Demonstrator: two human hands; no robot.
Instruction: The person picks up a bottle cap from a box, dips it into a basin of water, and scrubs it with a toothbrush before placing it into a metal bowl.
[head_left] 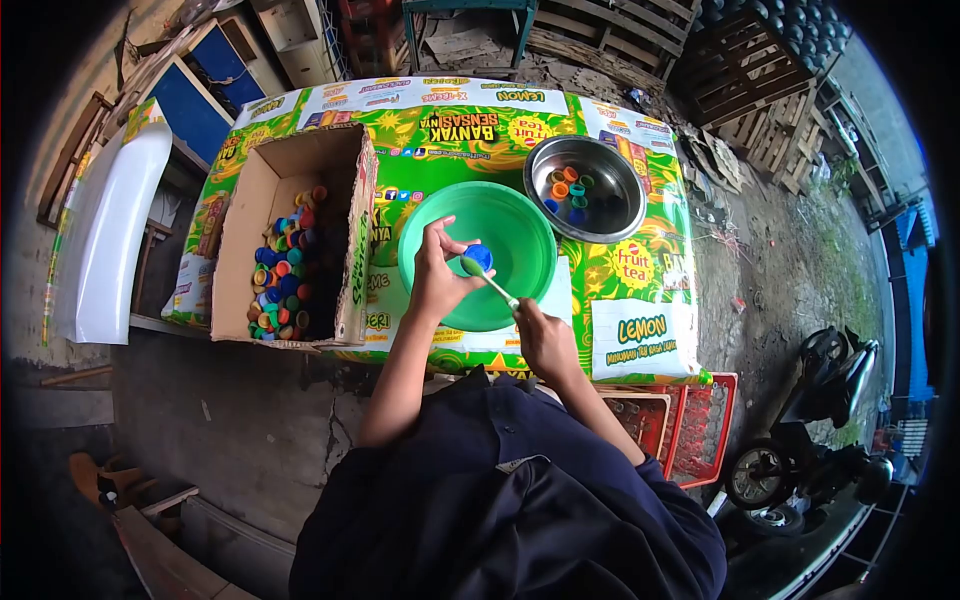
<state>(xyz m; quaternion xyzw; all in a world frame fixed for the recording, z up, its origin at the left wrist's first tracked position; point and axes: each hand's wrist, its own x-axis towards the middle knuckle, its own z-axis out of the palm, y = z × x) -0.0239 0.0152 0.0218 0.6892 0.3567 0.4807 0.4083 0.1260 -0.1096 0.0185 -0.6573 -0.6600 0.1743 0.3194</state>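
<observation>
Table (640,330): covered by a green and yellow printed banner; it lies under both hands and carries everything named below.
Cardboard box (265,190): open-topped, well to the left of the left fingers; a heap of mixed-colour bottle caps (285,275) fills its near end.
Green basin (520,225): round plastic, directly beneath both sets of fingers; its floor looks bare apart from what the hands hold over it.
Metal bowl (630,195): beyond and to the right of the fingers, touching or just beside the basin rim; a small number of sorted caps (570,190) lie in its bottom.
Left hand (435,275): fingers curled and closed around a blue bottle cap (480,256), pinched at the fingertips above the basin.
Right hand (545,340): fingers wrapped shut on the handle of a spoon (488,280), near the basin's front rim.
Spoon tip: its bowl end touches or sits just under the blue cap, right at the left fingertips.
Progress, as a judgement: early. The metal bowl holds only a few caps while the box pile is large, so most caps look unhandled and one is in work.
</observation>
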